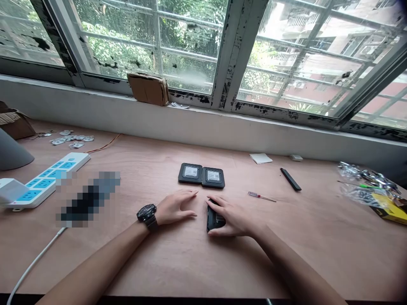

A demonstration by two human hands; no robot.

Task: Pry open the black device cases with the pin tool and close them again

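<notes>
Case (pixel 215 221), black and seen from the head, is cupped under the curled right hand (pixel 231 215), long axis running away from the body, with the open left hand (pixel 176 207) laid flat on the plywood tabletop (pixel 286 258) just beside it.

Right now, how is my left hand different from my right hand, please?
The left hand rests flat on the table and holds nothing, while the right hand curls over a black box. The left wrist wears a black watch; the right wrist shows none. Both hands are bare.
</notes>
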